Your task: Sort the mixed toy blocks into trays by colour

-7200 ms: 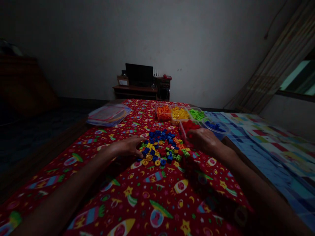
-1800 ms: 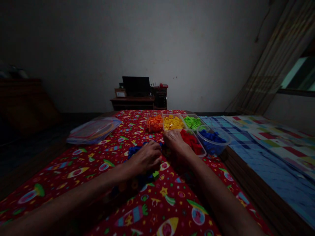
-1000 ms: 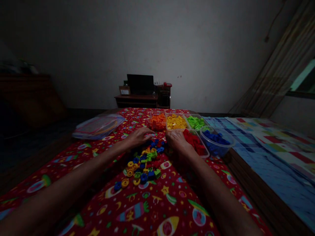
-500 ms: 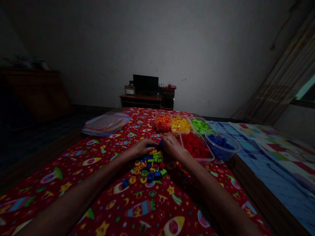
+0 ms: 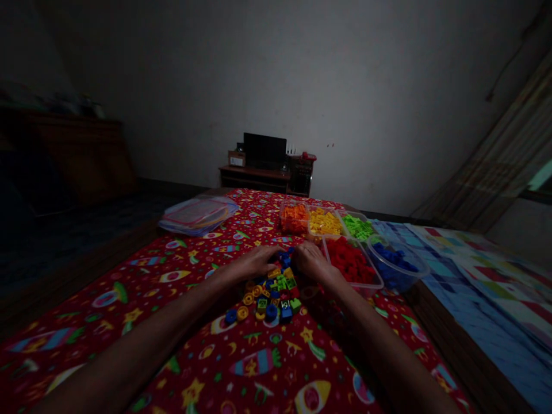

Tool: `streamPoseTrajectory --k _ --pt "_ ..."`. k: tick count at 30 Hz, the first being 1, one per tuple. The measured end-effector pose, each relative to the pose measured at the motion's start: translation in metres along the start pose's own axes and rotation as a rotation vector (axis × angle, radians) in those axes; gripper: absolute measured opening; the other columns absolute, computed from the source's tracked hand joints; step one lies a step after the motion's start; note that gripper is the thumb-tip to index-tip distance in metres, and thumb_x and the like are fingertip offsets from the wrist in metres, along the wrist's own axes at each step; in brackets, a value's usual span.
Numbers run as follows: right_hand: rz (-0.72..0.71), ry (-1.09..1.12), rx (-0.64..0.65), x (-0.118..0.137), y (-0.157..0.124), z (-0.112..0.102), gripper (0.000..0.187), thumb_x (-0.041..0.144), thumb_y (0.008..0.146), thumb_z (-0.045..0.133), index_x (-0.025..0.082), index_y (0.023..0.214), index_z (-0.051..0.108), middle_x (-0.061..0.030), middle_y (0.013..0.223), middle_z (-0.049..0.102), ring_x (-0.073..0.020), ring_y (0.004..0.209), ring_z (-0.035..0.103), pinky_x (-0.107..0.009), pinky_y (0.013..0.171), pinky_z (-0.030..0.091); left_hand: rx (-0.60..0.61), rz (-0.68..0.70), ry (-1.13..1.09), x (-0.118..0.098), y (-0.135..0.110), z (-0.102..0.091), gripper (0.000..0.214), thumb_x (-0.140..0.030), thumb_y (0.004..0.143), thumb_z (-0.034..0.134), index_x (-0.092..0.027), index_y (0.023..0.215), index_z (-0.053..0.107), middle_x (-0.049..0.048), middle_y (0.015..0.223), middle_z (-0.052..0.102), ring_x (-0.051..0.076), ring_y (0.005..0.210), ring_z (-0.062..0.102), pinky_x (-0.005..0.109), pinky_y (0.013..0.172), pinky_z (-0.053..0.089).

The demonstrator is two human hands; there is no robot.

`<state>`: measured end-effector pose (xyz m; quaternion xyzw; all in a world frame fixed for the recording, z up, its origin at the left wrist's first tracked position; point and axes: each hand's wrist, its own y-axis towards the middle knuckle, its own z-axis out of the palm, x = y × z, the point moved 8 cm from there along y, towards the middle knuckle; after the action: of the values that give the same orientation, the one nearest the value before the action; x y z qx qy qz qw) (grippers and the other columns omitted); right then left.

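Observation:
A loose pile of small plastic building blocks (image 5: 276, 290), in yellow, blue, green and red, lies on the red patterned cloth (image 5: 172, 276). Round yellow and blue wheel-like pieces (image 5: 242, 313) sit at its near left edge. At the far end of the pile, blue building blocks (image 5: 285, 257) show between my two hands. My left hand (image 5: 261, 260) comes at them from the left, thumb and fingers closed about their side. Curled in from the right, my right hand (image 5: 309, 259) has its fingertips at the same blue blocks, partly hidden behind the knuckles.
Right of the hands stand clear tubs of red blocks (image 5: 348, 260), orange blocks (image 5: 295, 217), yellow blocks (image 5: 324, 222), green blocks (image 5: 357, 226) and blue blocks (image 5: 392, 257). Stacked clear lids (image 5: 198, 215) lie at the far left. A monitor (image 5: 264, 149) stands by the wall.
The view has shifted slightly, so everything appears a little further right. My hands have drawn slightly nearer, and more of the blue blocks between them shows.

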<state>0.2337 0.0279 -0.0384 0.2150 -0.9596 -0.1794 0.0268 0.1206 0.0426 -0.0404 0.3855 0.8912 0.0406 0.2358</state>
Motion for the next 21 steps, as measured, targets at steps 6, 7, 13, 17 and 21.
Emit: streamPoseTrajectory --k 6,7,13,17,21 --pt "0.003 0.017 0.019 -0.01 0.005 -0.011 0.018 0.015 0.086 0.045 0.011 0.096 0.06 -0.0101 0.091 0.063 -0.0163 0.084 0.054 -0.025 0.076 0.038 -0.071 -0.046 -0.048 0.001 0.001 -0.011 0.023 -0.02 0.072 0.057 -0.018 0.093 0.068 0.0035 0.092 0.071 0.019 0.084 0.065 0.027 0.076 0.049" --pt "0.017 0.033 0.017 -0.013 0.006 -0.016 0.019 0.015 0.086 0.044 0.011 0.095 0.06 -0.0099 0.089 0.063 -0.0157 0.082 0.053 -0.025 0.073 0.037 -0.077 -0.064 -0.073 0.001 0.001 -0.013 0.022 -0.019 0.072 0.056 -0.018 0.09 0.069 0.0029 0.09 0.071 0.019 0.083 0.065 0.027 0.075 0.049" --pt "0.076 0.301 0.033 -0.014 0.015 -0.044 0.027 0.008 0.077 0.046 0.011 0.096 0.065 -0.0065 0.083 0.065 -0.0138 0.073 0.054 -0.023 0.067 0.039 -0.269 -0.248 -0.464 0.012 0.001 -0.03 0.02 -0.025 0.069 0.062 -0.019 0.087 0.069 0.0026 0.088 0.072 0.02 0.084 0.066 0.034 0.079 0.052" --pt "0.113 0.612 0.066 -0.011 0.022 -0.04 0.04 0.008 0.073 0.048 0.015 0.109 0.064 -0.0024 0.082 0.068 -0.0126 0.07 0.059 -0.022 0.067 0.044 -0.277 -0.302 -0.898 0.015 -0.003 -0.024 0.042 -0.036 0.066 0.071 -0.015 0.101 0.062 0.0078 0.101 0.069 0.022 0.088 0.065 0.037 0.078 0.053" --pt "0.132 0.797 0.065 -0.014 0.024 -0.032 0.047 0.007 0.071 0.048 0.017 0.114 0.063 -0.0012 0.08 0.069 -0.0103 0.062 0.059 -0.021 0.062 0.047 -0.254 -0.275 -1.079 0.012 -0.005 -0.021 0.057 -0.04 0.064 0.075 -0.016 0.113 0.056 0.0107 0.111 0.065 0.021 0.09 0.065 0.039 0.081 0.053"
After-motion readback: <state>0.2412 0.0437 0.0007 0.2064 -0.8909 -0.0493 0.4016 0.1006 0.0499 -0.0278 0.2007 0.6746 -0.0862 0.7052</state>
